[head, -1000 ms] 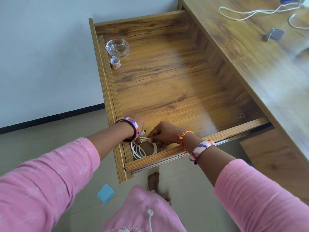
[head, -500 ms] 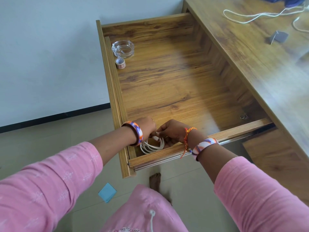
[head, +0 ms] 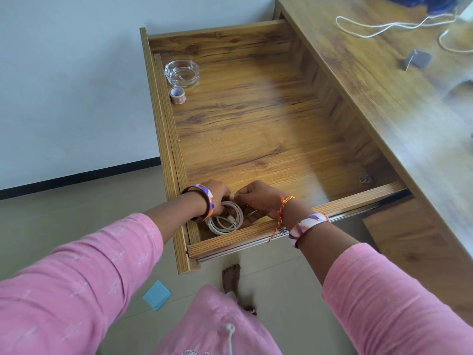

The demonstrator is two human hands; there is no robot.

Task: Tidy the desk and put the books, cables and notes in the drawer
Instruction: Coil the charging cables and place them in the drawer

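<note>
The wooden drawer (head: 256,129) stands pulled out from the desk (head: 399,103). A coiled white cable (head: 225,220) lies in the drawer's near left corner. My left hand (head: 216,192) and my right hand (head: 258,201) are both down in that corner, fingers curled on the coil's far side, fingertips almost meeting. Part of the coil is hidden under the hands. On the desk top lie a loose white cable (head: 384,26) and a small dark grey object (head: 417,60).
A glass ashtray (head: 181,73) and a small tape roll (head: 177,95) sit at the drawer's far left. A blue sticky-note pad (head: 156,294) lies on the tiled floor by my bare foot (head: 231,278). A blue object (head: 430,2) is at the desk's far edge.
Both hands have stayed on the coiled cable in the drawer's near corner and drawn closer together over it. The camera has shifted slightly.
</note>
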